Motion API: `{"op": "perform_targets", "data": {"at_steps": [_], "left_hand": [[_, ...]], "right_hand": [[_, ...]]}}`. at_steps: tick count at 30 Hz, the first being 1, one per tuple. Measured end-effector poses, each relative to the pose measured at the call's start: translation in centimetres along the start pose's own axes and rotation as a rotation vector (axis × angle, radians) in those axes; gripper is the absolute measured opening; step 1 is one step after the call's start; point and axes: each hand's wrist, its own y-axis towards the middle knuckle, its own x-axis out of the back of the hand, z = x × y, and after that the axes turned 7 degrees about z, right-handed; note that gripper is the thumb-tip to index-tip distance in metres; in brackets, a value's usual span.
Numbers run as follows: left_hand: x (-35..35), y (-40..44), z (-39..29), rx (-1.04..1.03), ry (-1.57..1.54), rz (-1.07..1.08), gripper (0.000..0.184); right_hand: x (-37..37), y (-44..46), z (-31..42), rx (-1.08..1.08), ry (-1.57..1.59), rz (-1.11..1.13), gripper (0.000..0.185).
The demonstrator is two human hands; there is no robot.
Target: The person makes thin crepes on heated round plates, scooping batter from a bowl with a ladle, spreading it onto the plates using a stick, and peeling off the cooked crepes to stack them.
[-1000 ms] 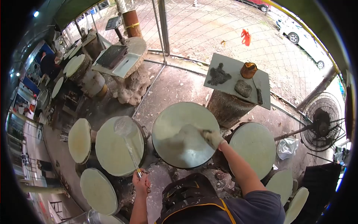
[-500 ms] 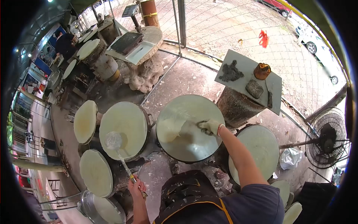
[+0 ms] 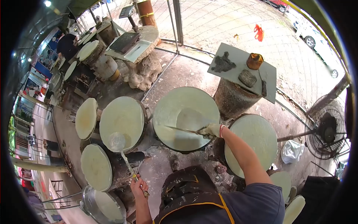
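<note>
The big round pan [image 3: 186, 151] sits under the right hand [image 3: 212, 130] and just ahead of it, and a pale layer [image 3: 173, 104] covers most of its flat top. A darker patch shows in it, but I can't tell if that is shadow or a thin spot. The right hand wears a glove and is curled closed around a flat scraper [image 3: 182, 130], which points left across the pan. The bare left hand [image 3: 138, 186] is closed around the handle of a ladle [image 3: 117, 142]. Ahead of that hand, the ladle's head is over the near edge of the left pan [image 3: 145, 128], which is pale on top too. Below and left of the left hand, a metal pot [image 3: 88, 196] has pale stuff in it. Beyond the right hand, a rusty can [image 3: 254, 61] stands on a grey board [image 3: 238, 54]; what is inside is hard to see. One second ago, bare shiny metal showed on the near side of the big pan, and now it looks pale there. The ladle's head has come nearer from the far part of the left pan.
</note>
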Motion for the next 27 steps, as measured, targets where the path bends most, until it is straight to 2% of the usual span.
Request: {"op": "perform_targets", "data": {"at_steps": [2, 6, 7, 8, 10, 13, 14, 16, 18, 20, 22, 25, 27], "left_hand": [[0.1, -0.4, -0.4, 0.019, -0.006, 0.023, 0.017], [1.4, -0.1, -1.2, 0.064, -0.007, 0.070, 0.015], [2.1, 0.2, -1.4, 0.076, -0.008, 0.098, 0.017], [2.9, 0.5, -1.7, 0.089, -0.009, 0.128, 0.018], [4.6, 1.0, -2.5, 0.129, -0.014, 0.169, 0.020], [7.5, 1.6, -4.1, 0.188, -0.041, 0.221, 0.024], [8.7, 1.7, -4.6, 0.203, -0.053, 0.246, 0.026], [11.6, 2.6, -6.3, 0.253, -0.035, 0.311, 0.027], [14.5, 3.4, -7.7, 0.305, 0.004, 0.382, 0.027], [17.2, 3.8, -9.2, 0.318, 0.064, 0.400, 0.028], [19.5, 4.0, -10.1, 0.322, 0.067, 0.417, 0.029], [22.9, 3.7, -11.4, 0.358, 0.005, 0.424, 0.029], [24.4, 3.8, -11.6, 0.359, -0.056, 0.452, 0.031]], "right_hand": [[0.1, -1.3, -1.7, 0.083, -0.009, 0.021, 0.031], [-3.5, -2.9, -2.6, 0.102, 0.368, -0.487, 0.029], [-5.1, -2.4, -3.4, 0.239, 0.272, -0.415, 0.026], [-6.0, -2.7, -4.4, 0.133, 0.231, -0.249, 0.024], [-8.3, -3.8, -5.6, 0.093, 0.031, -0.172, 0.024], [-15.5, -6.7, -7.6, 0.226, 0.602, -0.278, 0.032], [-17.7, -4.3, -10.8, 0.316, 0.695, -0.433, 0.035], [-25.0, -2.2, -10.3, 0.327, 1.008, -0.486, 0.032], [-29.6, 6.9, -12.6, 0.470, 0.905, -0.354, 0.029], [-33.3, 9.0, -5.1, 0.433, 0.582, -0.375, 0.031], [-34.7, 11.2, 0.1, 0.364, 0.174, -0.603, 0.040], [-36.6, 15.0, -2.2, 0.327, 0.479, -1.022, 0.032], [-40.2, 17.4, -2.6, 0.141, 0.536, -1.185, 0.038]]}}
